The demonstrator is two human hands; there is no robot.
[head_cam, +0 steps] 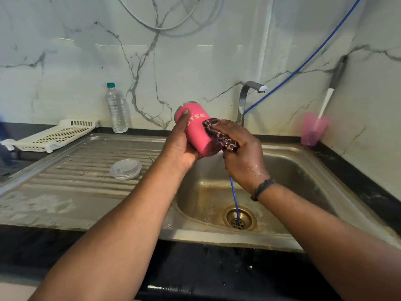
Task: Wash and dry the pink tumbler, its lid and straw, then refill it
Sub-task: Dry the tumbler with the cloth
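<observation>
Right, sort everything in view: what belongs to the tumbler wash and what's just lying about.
In the job:
pink metal tumbler, gripped by left hand
dark patterned cloth, pressed on by right hand
clear round lid on the drainboard
steel tap

Lying about:
clear plastic bottle
white slotted tray
translucent pink cup

left hand [181,144] gripping, right hand [240,148] pressing
</observation>
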